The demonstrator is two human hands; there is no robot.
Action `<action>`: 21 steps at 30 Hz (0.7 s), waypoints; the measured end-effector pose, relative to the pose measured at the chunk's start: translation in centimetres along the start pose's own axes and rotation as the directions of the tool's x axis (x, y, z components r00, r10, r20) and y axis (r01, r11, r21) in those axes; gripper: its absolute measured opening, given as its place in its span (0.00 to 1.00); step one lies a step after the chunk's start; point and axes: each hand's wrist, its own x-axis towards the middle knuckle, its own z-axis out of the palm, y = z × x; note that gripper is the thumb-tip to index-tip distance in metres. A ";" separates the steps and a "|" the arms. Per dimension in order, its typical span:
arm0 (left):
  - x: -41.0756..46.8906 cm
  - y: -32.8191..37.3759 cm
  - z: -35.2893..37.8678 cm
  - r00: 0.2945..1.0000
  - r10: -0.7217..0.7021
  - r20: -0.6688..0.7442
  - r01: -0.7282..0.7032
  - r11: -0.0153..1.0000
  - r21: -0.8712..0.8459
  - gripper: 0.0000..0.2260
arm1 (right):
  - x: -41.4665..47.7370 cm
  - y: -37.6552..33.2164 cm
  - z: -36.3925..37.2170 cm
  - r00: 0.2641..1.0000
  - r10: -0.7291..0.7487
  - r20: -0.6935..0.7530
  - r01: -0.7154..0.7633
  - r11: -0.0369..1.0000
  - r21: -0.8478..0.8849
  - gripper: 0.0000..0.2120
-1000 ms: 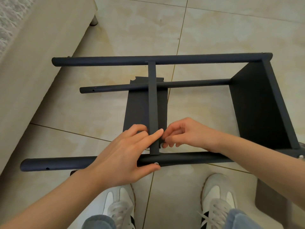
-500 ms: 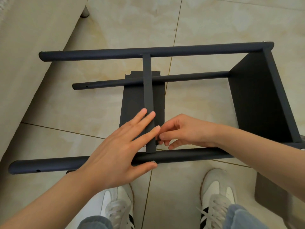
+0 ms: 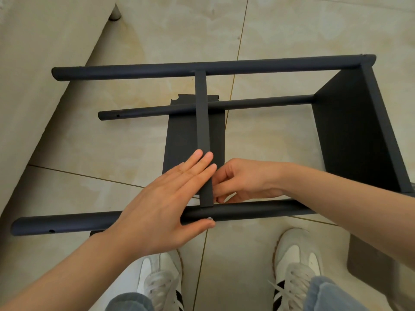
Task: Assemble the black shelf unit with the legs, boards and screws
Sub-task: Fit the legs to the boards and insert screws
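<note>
Nearest, two white shoes (image 3: 157,281) and blue jeans (image 3: 323,295) cuffs stand on a glossy beige tile floor (image 3: 280,30) with thin brass-coloured joints. Just past the toes, the black unit lies on its side on the tiles. Its near leg (image 3: 67,223), a round tube, runs left to right and has a silver screw (image 3: 209,218) head in it. The left hand (image 3: 166,203) lies flat over this leg. Its fingers are straight and together with their tips on the thin edge of the board (image 3: 203,122), and its thumb is against the leg beside the screw; it grips nothing. The right hand (image 3: 244,180) is at the board's other side, fingers curled in by its lower end. I cannot tell whether they pinch anything, because the board edge covers their tips. Beyond, a mid leg (image 3: 258,103) crosses behind the board's edge, then comes the far leg (image 3: 134,71), where the board ends. An end board (image 3: 350,135) joins the legs on the right. A pale couch (image 3: 45,52) base with one foot (image 3: 114,15) runs along the left. A dark slab (image 3: 368,261) at lower right is partly behind the right forearm, and its kind is unclear. The left wrist hides all but a dark stub (image 3: 95,233) below the near leg.
</note>
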 end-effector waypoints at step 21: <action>0.0 -0.1 0.3 0.999 0.031 -0.042 -0.030 0.999 0.037 0.38 | 0.9 0.3 -0.1 0.987 0.143 0.077 -0.148 0.987 0.056 0.08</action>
